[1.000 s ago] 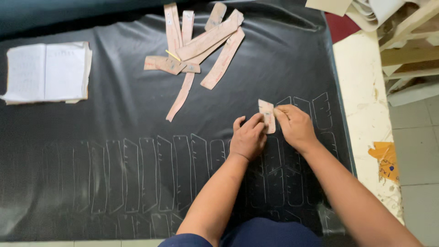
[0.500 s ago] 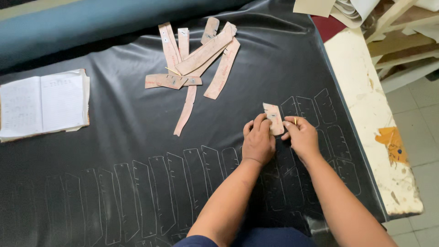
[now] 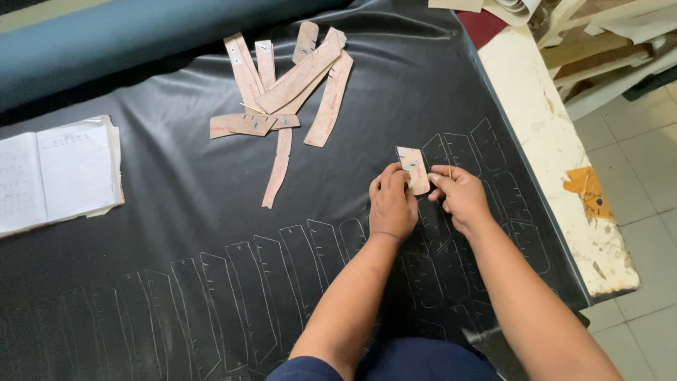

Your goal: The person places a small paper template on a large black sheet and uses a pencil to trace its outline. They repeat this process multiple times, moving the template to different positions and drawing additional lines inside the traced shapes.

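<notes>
A small pale cardboard pattern piece (image 3: 413, 169) lies flat on a black leather sheet (image 3: 162, 233). My left hand (image 3: 392, 204) presses its fingertips on the piece's lower left edge. My right hand (image 3: 460, 197) is just right of the piece, fingers pinched around a thin pen-like marker (image 3: 449, 173) whose tip touches the piece's right edge. The leather carries rows of traced pattern outlines (image 3: 233, 296), and more outlines (image 3: 486, 159) run beside my right hand.
A pile of several long cardboard pattern strips (image 3: 289, 92) lies at the far middle of the sheet. An open notebook (image 3: 53, 173) sits at the left. The worn white table edge (image 3: 557, 155) runs along the right, with tiled floor beyond. A teal roll (image 3: 141, 35) lies behind.
The pattern piece was held up between both hands; it now lies flat on the leather, pinned by my left hand. My right hand has come to its right edge with the marker.
</notes>
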Available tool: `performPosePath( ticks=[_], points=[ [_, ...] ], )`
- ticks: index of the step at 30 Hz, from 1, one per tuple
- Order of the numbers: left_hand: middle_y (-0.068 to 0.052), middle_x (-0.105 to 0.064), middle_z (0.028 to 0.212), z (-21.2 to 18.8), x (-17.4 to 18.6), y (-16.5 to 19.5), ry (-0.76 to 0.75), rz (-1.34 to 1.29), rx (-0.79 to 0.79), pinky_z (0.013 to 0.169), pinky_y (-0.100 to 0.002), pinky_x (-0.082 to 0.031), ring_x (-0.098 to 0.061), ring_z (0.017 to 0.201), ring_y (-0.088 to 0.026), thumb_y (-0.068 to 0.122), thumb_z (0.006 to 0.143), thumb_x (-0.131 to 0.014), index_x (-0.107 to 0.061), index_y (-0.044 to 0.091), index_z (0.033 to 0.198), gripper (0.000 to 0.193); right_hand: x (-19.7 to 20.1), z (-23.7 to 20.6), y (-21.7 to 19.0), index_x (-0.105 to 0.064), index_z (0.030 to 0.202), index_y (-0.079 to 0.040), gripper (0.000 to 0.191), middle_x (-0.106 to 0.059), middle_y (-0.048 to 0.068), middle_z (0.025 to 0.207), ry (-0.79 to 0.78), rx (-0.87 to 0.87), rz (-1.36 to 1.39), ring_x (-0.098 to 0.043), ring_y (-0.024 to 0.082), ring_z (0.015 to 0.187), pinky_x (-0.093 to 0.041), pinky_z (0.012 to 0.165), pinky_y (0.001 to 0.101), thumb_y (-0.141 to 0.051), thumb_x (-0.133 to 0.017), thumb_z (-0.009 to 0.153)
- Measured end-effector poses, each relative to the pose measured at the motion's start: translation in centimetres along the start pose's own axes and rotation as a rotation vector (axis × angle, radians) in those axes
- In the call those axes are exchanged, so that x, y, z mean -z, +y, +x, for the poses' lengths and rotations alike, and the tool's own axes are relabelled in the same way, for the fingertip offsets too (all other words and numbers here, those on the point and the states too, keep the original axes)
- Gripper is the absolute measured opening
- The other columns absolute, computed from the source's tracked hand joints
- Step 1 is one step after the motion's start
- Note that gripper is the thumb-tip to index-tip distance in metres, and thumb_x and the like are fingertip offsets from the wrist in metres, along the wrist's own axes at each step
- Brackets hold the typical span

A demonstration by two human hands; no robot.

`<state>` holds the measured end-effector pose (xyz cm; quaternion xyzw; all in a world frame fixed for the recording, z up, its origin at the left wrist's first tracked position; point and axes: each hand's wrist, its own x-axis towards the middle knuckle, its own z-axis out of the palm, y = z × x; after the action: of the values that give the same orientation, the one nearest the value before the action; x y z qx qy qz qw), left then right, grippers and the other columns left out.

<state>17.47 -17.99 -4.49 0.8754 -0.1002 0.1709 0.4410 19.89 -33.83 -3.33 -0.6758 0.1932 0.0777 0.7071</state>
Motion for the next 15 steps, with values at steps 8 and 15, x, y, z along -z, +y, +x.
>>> performPosePath(
  ticks=[8, 15],
  points=[
    [-0.011, -0.051, 0.141, 0.2, 1.7, -1.8, 0.096, -0.088, 0.286, 0.107, -0.046, -0.044, -0.058, 0.123, -0.032, 0.004, 0.087, -0.064, -0.057, 0.009, 0.125, 0.039, -2.3, -0.8, 0.5, -0.07, 0.123, -0.002, 0.031, -0.075, 0.006, 0.107, -0.126, 0.105, -0.252, -0.069, 0.01, 0.072, -0.053, 0.067, 0.0231, -0.009, -0.062, 0.094],
    [-0.012, -0.046, 0.151, 0.1, 5.7, -2.4, -0.093, 0.326, 0.081, 0.115, -0.065, -0.013, -0.03, 0.148, -0.034, 0.025, 0.083, -0.076, -0.066, 0.019, 0.131, 0.049, -3.2, -1.3, 0.0, -0.071, 0.129, -0.026, 0.039, -0.065, 0.006, 0.11, -0.079, 0.439, -0.937, -0.066, 0.024, 0.099, -0.053, 0.086, 0.0377, -0.023, -0.069, 0.091]
  ],
)
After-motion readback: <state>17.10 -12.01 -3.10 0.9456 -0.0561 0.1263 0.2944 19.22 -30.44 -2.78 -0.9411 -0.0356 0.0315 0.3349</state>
